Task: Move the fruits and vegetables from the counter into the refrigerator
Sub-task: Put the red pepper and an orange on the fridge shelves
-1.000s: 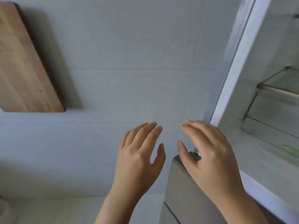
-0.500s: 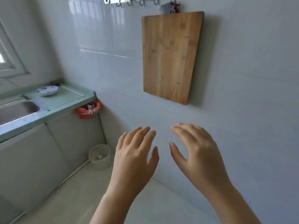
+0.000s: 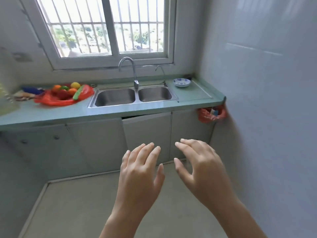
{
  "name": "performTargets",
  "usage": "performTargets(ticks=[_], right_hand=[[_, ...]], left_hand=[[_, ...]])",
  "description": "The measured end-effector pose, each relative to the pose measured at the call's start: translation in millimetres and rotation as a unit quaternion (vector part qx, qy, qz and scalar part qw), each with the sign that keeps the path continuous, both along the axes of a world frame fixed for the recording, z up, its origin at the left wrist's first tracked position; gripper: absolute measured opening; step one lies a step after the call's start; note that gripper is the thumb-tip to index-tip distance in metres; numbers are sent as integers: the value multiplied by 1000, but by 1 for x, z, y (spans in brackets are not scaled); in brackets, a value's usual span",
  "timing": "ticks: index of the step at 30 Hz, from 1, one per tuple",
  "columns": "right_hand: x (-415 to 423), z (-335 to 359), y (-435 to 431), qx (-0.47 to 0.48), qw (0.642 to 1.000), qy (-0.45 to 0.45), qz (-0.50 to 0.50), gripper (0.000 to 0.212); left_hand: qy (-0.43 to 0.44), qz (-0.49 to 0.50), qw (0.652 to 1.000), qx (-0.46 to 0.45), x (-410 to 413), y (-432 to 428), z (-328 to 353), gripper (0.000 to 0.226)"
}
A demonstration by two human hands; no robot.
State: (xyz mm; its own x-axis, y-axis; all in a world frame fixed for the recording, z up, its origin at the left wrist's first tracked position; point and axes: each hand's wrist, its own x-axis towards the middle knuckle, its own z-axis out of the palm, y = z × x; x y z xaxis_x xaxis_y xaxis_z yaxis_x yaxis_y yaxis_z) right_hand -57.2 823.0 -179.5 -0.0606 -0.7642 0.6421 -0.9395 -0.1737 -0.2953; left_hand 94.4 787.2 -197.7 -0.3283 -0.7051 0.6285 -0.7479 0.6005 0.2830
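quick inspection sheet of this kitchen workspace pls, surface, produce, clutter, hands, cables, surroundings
surface: green counter with a double sink set in it.
job's things: fruits and vegetables piled on a red plastic bag, left of the sink.
clutter: blue-patterned bowl right of the sink; red bag hanging off the counter's end.
grips: left hand and right hand open, empty.
cables: nothing seen.
surroundings: barred window, faucet, tiled wall; refrigerator not in view.
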Motion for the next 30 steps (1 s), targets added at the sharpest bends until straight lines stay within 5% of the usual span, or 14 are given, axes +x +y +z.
performTargets(ticks=[16, 30], right_hand=[[58, 21, -283, -21, 980, -6, 199, 39], [271, 5, -488, 10, 960, 10, 279, 38]], left_hand=[[33, 210, 977, -19, 62, -212, 22, 40], [61, 277, 959, 25, 273, -389, -3, 42]])
